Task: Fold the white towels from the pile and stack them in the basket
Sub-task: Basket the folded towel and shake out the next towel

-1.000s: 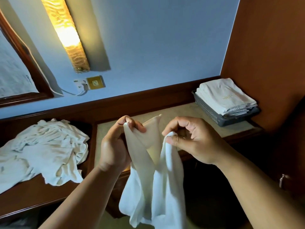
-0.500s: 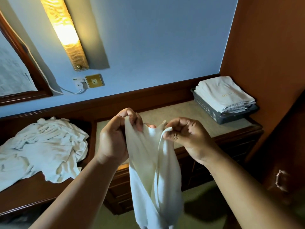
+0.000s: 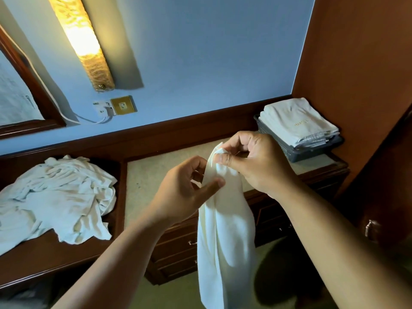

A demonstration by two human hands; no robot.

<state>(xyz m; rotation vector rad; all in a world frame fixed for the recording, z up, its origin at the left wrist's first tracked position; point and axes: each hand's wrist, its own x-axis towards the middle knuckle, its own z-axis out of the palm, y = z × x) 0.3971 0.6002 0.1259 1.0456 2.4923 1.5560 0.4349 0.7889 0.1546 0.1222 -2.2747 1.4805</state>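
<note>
The wooden desk (image 3: pixel 156 175) spans the view, with a beige inlaid top at its centre. The pile of unfolded white towels (image 3: pixel 58 197) lies on the desk's left end, reaching its front edge. One white towel (image 3: pixel 225 230) hangs in the air in front of the desk's front edge, clear of the desktop. Its long axis is vertical: the bunched top end points up and the lower end runs out of the bottom of the view.

The dark grey basket (image 3: pixel 287 150) stands at the desk's right rear corner and holds a stack of folded towels (image 3: pixel 294 121). The top one carries gold lettering, too small to read.

Right hand (image 3: pixel 256 161): thumb and forefinger pinch the top corner of the hanging towel. Left hand (image 3: pixel 185 192): sits lower and just to the left, thumb pressed on the cloth and fingers curled behind it — a light pinch.

Change from half a second ago: both hands held the top edge at equal height with the cloth spread between them. Now the right hand is higher, the left has dropped below it, and the towel hangs as one narrow column.
</note>
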